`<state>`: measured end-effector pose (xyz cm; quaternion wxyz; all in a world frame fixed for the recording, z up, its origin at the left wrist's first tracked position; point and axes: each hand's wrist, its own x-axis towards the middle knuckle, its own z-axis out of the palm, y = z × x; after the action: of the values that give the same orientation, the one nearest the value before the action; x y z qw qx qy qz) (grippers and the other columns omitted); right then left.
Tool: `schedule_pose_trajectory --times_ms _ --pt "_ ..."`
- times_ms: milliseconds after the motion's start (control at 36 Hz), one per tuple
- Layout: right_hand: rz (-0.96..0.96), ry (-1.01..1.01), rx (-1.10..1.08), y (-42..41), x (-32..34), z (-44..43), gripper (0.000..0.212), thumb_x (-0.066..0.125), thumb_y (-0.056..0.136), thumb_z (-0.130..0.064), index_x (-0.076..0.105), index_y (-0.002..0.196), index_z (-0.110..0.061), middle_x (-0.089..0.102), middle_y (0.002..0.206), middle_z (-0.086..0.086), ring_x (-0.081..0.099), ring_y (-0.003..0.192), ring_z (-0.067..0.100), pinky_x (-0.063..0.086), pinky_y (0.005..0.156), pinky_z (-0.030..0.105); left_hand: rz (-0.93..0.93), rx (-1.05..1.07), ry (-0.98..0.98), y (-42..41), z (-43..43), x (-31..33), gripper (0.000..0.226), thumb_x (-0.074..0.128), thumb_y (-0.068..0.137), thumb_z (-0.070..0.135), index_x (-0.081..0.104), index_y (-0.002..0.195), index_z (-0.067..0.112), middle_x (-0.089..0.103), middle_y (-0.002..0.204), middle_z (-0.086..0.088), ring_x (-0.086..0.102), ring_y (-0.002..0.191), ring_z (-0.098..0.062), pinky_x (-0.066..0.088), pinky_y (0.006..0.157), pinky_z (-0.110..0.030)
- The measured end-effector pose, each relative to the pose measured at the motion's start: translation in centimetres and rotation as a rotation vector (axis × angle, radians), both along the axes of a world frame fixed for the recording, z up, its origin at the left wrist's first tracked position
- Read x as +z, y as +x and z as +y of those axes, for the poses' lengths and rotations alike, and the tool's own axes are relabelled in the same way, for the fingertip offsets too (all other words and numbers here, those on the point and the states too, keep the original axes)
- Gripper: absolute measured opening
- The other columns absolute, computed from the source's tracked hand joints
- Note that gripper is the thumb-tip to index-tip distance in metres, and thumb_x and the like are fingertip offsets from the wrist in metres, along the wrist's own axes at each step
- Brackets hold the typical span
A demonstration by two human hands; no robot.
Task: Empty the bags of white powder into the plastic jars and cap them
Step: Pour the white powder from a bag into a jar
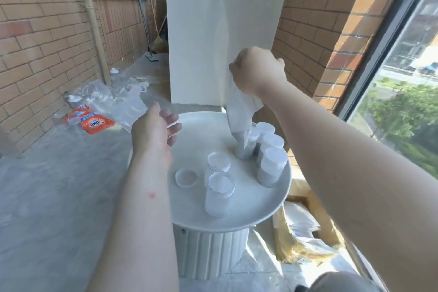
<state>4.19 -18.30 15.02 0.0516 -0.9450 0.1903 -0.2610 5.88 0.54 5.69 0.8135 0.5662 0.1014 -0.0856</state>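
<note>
My right hand (257,70) grips the bunched top of a clear plastic bag of white powder (238,116), held up with its lower tip inside an open jar (245,149) on the round white table (260,211). My left hand (155,129) hovers over the table's left edge, fingers relaxed, holding nothing. Three capped jars of powder (270,166) stand in a row right of the open jar. Two more capped jars (219,188) stand near the table's middle. A loose clear lid (186,178) lies flat to their left.
Empty plastic bags, bottles and an orange detergent packet (96,123) lie on the floor at left by the brick wall. A cardboard box (305,227) with bags sits on the floor right of the table. A white board (213,38) stands behind the table.
</note>
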Motion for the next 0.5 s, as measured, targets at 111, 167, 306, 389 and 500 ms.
schedule_pose_trajectory --times_ms 111,167,306,389,500 --pt "0.011 0.031 -0.050 -3.2 0.4 -1.7 0.021 0.045 0.092 -0.019 0.048 0.071 -0.016 0.055 0.069 0.001 0.050 0.072 0.028 0.030 0.087 0.041 -0.031 -0.068 0.073 -1.3 -1.7 -0.1 0.031 0.044 0.102 0.039 0.059 0.083 0.019 0.068 0.076 0.004 0.063 0.063 -0.016 0.038 0.058 -0.026" --pt "0.021 0.068 -0.079 -4.7 0.2 -2.3 0.024 0.044 0.093 -0.020 0.047 0.069 -0.016 0.051 0.065 0.000 0.046 0.066 0.025 0.030 0.087 0.041 -0.036 -0.121 0.108 -1.9 -2.5 -0.4 0.032 0.044 0.102 0.039 0.060 0.083 0.018 0.068 0.076 0.003 0.063 0.064 -0.016 0.039 0.059 -0.027" --pt "0.045 0.164 -0.129 -7.8 -1.6 -3.3 0.022 0.047 0.095 -0.025 0.059 0.080 -0.013 0.061 0.074 0.002 0.054 0.080 0.032 0.030 0.085 0.040 -0.102 -0.240 0.215 -3.4 -4.7 -0.8 0.032 0.045 0.103 0.038 0.062 0.085 0.017 0.067 0.079 0.001 0.063 0.065 -0.017 0.039 0.059 -0.027" --pt "0.055 0.269 -0.115 -9.2 -3.9 -3.5 0.023 0.050 0.095 -0.026 0.058 0.079 -0.013 0.064 0.080 0.003 0.057 0.084 0.033 0.038 0.088 0.042 -0.140 -0.300 0.295 -4.0 -5.9 -0.9 0.031 0.043 0.102 0.036 0.063 0.088 0.017 0.068 0.084 -0.002 0.064 0.066 -0.018 0.041 0.062 -0.029" --pt "0.059 0.401 -0.098 -9.8 -8.1 -3.8 0.027 0.050 0.095 -0.027 0.054 0.072 -0.014 0.061 0.075 0.002 0.057 0.077 0.032 0.046 0.080 0.040 -0.174 -0.353 0.366 -4.4 -7.0 -1.2 0.029 0.045 0.102 0.036 0.063 0.091 0.016 0.070 0.087 -0.003 0.066 0.070 -0.021 0.042 0.064 -0.030"
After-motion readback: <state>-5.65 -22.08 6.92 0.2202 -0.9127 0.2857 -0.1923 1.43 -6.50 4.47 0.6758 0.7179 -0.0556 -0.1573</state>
